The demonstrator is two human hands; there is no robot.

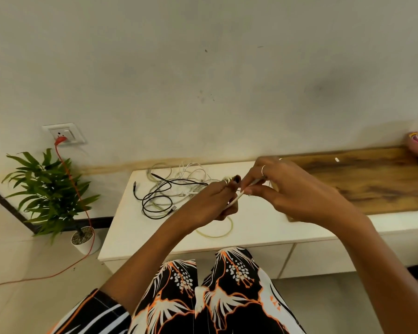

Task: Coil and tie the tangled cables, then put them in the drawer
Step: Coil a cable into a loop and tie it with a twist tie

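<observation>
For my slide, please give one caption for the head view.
Both hands hold a pale cable above the white cabinet.

both hands (246,198) pinching pale cable (216,233), cable tangle (171,189) behind

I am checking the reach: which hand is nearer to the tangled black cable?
Left hand, just right of the tangled black cable; right hand is farther right.
</observation>
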